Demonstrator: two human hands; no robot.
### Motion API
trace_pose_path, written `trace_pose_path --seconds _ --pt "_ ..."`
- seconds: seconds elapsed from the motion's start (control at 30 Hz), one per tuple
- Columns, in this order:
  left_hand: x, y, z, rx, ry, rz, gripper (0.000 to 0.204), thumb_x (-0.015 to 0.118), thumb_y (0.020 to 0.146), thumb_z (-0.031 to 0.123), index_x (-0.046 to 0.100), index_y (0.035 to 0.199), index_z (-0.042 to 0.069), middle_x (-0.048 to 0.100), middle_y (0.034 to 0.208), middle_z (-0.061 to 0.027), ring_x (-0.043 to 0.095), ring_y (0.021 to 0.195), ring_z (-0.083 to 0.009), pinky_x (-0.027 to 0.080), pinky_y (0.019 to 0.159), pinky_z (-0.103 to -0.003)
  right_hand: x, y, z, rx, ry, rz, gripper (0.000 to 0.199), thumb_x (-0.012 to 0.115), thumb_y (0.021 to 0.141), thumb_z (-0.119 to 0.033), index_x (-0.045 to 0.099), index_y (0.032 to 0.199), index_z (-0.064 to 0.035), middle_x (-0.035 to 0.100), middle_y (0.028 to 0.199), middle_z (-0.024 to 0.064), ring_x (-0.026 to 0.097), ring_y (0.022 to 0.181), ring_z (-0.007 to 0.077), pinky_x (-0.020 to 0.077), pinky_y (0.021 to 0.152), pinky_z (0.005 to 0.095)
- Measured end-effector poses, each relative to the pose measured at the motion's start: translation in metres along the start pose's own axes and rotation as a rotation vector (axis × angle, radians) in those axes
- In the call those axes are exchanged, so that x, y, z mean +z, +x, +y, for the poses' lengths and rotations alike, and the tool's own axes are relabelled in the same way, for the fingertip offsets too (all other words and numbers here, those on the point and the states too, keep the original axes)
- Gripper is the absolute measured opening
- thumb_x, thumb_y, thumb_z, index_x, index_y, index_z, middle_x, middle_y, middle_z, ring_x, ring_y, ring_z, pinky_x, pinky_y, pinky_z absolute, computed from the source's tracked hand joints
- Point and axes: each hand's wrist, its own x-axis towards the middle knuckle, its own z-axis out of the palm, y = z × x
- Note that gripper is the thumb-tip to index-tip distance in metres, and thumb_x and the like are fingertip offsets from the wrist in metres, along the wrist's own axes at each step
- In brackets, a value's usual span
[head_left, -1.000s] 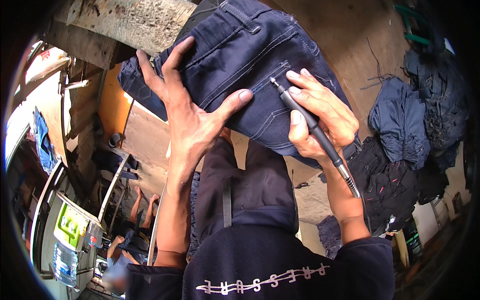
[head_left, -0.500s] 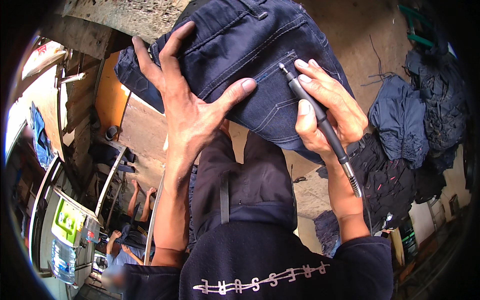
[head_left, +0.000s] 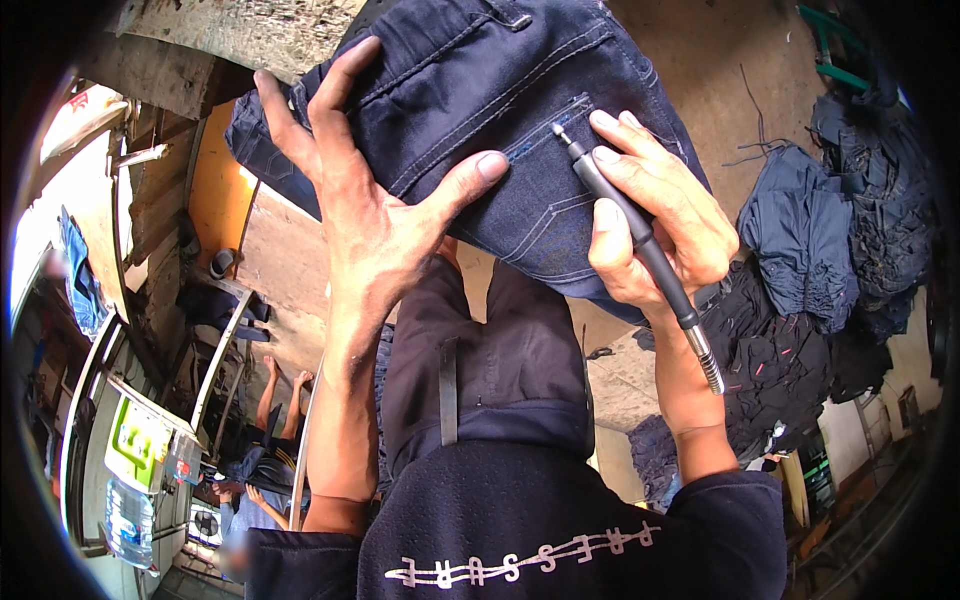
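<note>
Dark blue denim jeans (head_left: 450, 110) with pale stitching lie spread out in front of me, back pocket (head_left: 535, 195) facing up. My left hand (head_left: 375, 215) rests on the denim with thumb and fingers spread wide, the thumb beside the pocket's stitched upper edge. Between the thumb and fingers of my right hand (head_left: 665, 210) is a black pen-shaped rotary tool (head_left: 625, 210), with a spring sleeve and thin cord at its rear. Its metal tip is at or just over the pocket edge; whether it touches is hard to tell. A short bright blue streak shows along that edge.
Heaps of dark garments (head_left: 800, 240) lie on the floor to the right, below a green frame (head_left: 835, 45). A rough wooden board (head_left: 240, 30) is at the far left. Further left are a metal rail (head_left: 220, 350), a water bottle (head_left: 130, 525) and another person's arms (head_left: 268, 395).
My left hand has slid slightly left on the denim. The tool's tip has shifted a little left and up along the pocket edge. The other person's arms at the lower left have moved.
</note>
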Motion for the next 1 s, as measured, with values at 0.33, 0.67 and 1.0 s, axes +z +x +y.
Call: trace_pose_path --seconds 0.33,0.67,1.0 --pt "-0.001 0.001 0.005 -0.019 0.005 -0.004 0.124 0.107 0.064 0.052 0.045 0.166 0.016 0.013 0.176 -0.0332 0.004 0.17 -0.0435 0.022 0.136 -0.055 0.0 0.002 -0.006 0.059 -0.035 0.026 0.031 0.069 0.085 -0.001 0.077 0.113 0.0109 0.08 0.113 0.0311 0.079 0.116 0.044 0.0603 0.109 0.0526" --pt "0.001 0.001 -0.001 0.028 -0.063 0.039 0.122 0.107 0.065 0.05 0.046 0.164 0.014 0.002 0.179 -0.0327 0.012 0.169 -0.0424 0.027 0.135 -0.05 -0.003 -0.011 0.0 0.011 0.092 -0.017 0.033 0.07 0.09 -0.003 0.075 0.121 0.0087 0.08 0.119 0.0297 0.078 0.118 0.0457 0.0594 0.109 0.0528" --pt "-0.095 0.023 -0.051 -0.248 -0.73 -0.412 0.084 0.088 0.097 0.025 0.037 0.162 0.014 0.07 0.109 -0.0079 0.066 0.093 -0.0129 0.056 0.082 -0.034 -0.065 -0.094 -0.047 0.814 -0.011 0.58 0.03 0.084 0.102 -0.016 0.072 0.124 0.0005 0.077 0.12 0.0141 0.073 0.113 0.0247 0.0573 0.104 0.0418"
